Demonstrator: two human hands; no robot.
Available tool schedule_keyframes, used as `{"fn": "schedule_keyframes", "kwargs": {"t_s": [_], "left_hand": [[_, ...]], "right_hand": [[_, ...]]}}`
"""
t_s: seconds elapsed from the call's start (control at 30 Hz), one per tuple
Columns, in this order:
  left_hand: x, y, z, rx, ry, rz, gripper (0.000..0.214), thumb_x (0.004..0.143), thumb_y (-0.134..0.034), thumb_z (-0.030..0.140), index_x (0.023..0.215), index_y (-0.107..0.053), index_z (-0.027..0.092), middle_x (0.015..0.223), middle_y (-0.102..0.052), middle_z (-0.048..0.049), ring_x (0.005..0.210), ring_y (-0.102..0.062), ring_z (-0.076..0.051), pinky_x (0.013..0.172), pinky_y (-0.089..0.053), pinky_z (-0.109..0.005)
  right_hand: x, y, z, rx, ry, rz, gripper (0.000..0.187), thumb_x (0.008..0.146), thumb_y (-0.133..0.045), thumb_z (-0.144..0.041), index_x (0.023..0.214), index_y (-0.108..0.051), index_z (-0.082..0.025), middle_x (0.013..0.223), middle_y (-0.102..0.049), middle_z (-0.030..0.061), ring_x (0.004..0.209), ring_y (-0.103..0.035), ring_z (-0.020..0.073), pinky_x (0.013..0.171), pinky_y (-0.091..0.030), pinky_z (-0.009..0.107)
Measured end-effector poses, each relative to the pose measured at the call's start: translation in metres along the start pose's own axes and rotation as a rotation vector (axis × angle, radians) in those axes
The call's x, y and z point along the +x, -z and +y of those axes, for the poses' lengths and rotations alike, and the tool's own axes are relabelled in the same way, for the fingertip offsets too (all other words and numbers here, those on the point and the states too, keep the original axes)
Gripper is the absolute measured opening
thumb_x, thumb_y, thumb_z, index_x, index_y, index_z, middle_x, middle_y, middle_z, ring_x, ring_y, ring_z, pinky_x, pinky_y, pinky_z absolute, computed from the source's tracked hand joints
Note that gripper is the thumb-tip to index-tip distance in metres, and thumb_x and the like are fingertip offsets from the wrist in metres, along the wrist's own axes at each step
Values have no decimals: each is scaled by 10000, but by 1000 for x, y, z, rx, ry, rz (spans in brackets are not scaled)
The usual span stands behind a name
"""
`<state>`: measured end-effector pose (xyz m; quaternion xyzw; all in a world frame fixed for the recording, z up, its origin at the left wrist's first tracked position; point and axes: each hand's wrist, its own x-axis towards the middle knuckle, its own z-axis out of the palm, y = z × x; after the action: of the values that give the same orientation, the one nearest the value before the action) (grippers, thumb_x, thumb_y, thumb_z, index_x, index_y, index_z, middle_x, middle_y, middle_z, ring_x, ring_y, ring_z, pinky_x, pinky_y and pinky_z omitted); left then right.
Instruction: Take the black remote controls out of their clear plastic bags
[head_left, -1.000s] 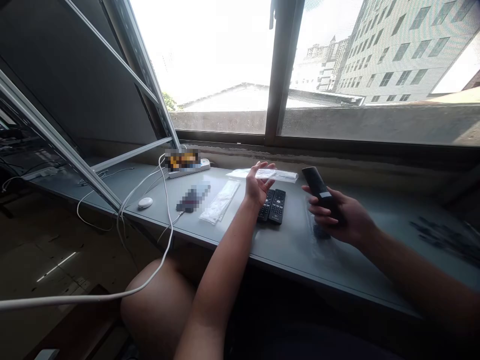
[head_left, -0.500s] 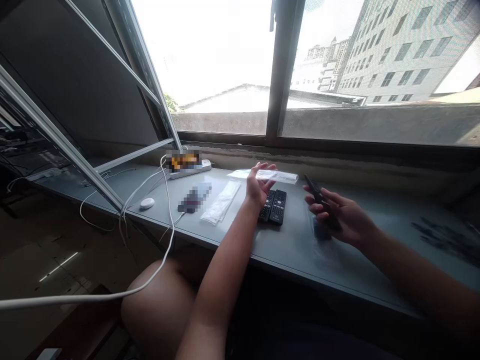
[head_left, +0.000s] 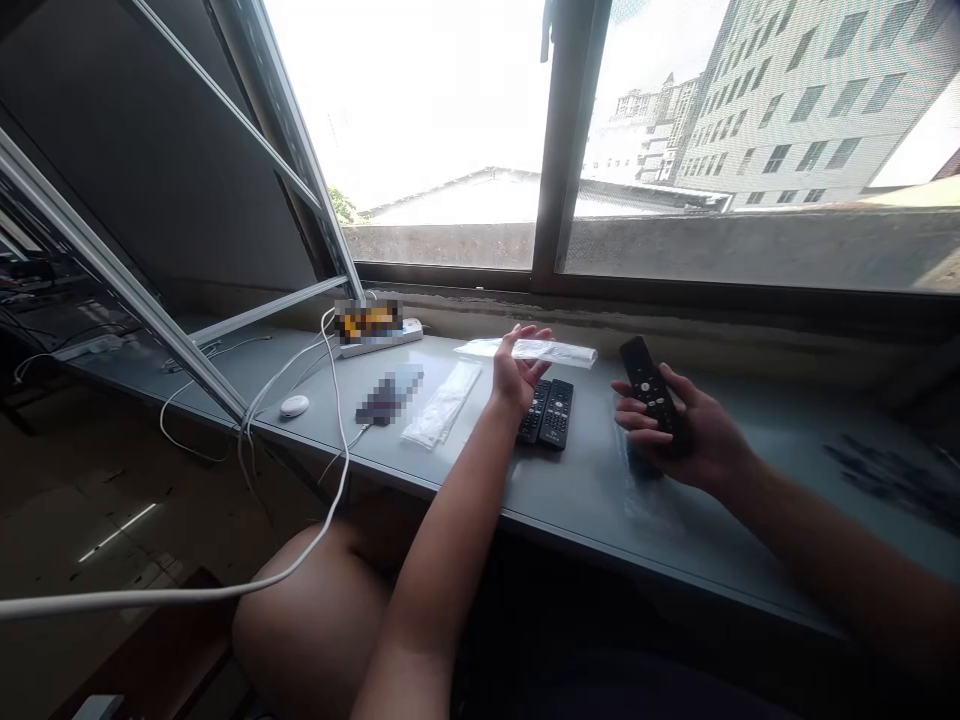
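My right hand (head_left: 686, 430) is closed round a black remote control (head_left: 649, 385), held above the grey desk (head_left: 585, 490) with its button side up. My left hand (head_left: 516, 372) hovers open, fingers loosely curled, palm toward the right, just left of two black remotes (head_left: 549, 411) lying side by side on the desk. It holds nothing. A clear plastic sleeve (head_left: 536, 350) lies behind my left hand near the window sill.
Another clear plastic bag (head_left: 442, 402) lies left of the two remotes, beside a blurred phone (head_left: 388, 395) on a cable. A white power strip (head_left: 375, 335), a small white round device (head_left: 294, 405) and white cables (head_left: 330, 400) sit at the desk's left. My knee shows below the desk edge.
My right hand has turned the remote over: it showed its plain back a second ago, went edge-on, and its button side now faces up. My left hand has stayed put.
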<state>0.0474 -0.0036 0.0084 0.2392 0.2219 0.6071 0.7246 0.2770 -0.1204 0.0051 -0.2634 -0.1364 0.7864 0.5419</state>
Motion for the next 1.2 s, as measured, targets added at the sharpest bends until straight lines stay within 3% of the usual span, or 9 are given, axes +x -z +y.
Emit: {"fn": "schedule_keyframes", "kwargs": {"t_s": [0.13,0.23,0.4,0.5,0.63,0.83,1.03,1.1,1.2], "left_hand": [[2,1,-1,23,-7,-7,296,1065,-660,444,1206,-764,205,1308,-834,-135,1219,-794,-269,751,-598,-249],[3,3,-2,62,-27,-24,303,1070,-640,458,1179,-752,198,1379,-812,-145,1259,-782,-273,773,-598,-249],[4,3,-3,65,-29,-18,306,1067,-646,462,1169,-754,194,1390,-806,-153,1282,-770,-286,798,-595,-264],[3,2,-2,39,-19,-14,301,1052,-671,454,1185,-767,202,1326,-825,-143,1262,-774,-289,796,-594,-273],[3,1,-2,20,-14,-9,294,1046,-684,443,1174,-773,194,1282,-835,-142,1227,-785,-280,779,-588,-264],[3,2,-3,12,-9,-1,308,1040,-698,445,1214,-778,204,1318,-832,-138,1258,-781,-284,781,-594,-260],[5,3,-4,2,-1,-6,316,1036,-702,448,1230,-779,210,1306,-835,-136,1226,-793,-280,763,-597,-258],[5,3,-4,6,-1,-2,321,1035,-703,446,1241,-778,211,1322,-831,-139,1246,-786,-288,775,-596,-264],[4,2,-3,32,-20,-7,310,1045,-683,450,1202,-778,199,1320,-829,-148,1261,-778,-294,787,-594,-272]], "right_hand": [[-1,-4,-1,-31,-8,51,340,1183,-511,-357,1477,-609,-217,967,-675,84,715,-679,188,487,-667,257],[-2,-9,0,-72,2,117,412,1206,-436,-422,1528,-586,-212,1147,-739,152,810,-755,230,538,-719,315],[-2,-9,1,-24,5,53,385,1215,-375,-381,1517,-560,-229,926,-650,70,582,-583,164,337,-530,212],[-2,-6,2,-25,1,-4,335,1192,-447,-333,1490,-573,-246,873,-590,32,571,-540,155,362,-551,213],[-3,-7,1,-11,2,37,354,1164,-542,-366,1480,-581,-212,934,-632,64,656,-627,182,430,-622,246],[-3,-9,-1,-31,-1,94,401,1198,-434,-415,1517,-581,-221,1152,-743,151,779,-737,226,529,-700,318],[0,-1,0,-7,10,-22,395,1186,-384,-292,1527,-568,-218,833,-598,28,563,-552,168,373,-546,231],[1,1,-1,18,-5,-26,370,1157,-427,-244,1500,-563,-216,791,-539,-3,544,-516,163,366,-537,225],[1,1,-3,56,-15,23,300,1151,-535,-335,1428,-572,-225,829,-546,5,591,-561,167,407,-592,238]]}}
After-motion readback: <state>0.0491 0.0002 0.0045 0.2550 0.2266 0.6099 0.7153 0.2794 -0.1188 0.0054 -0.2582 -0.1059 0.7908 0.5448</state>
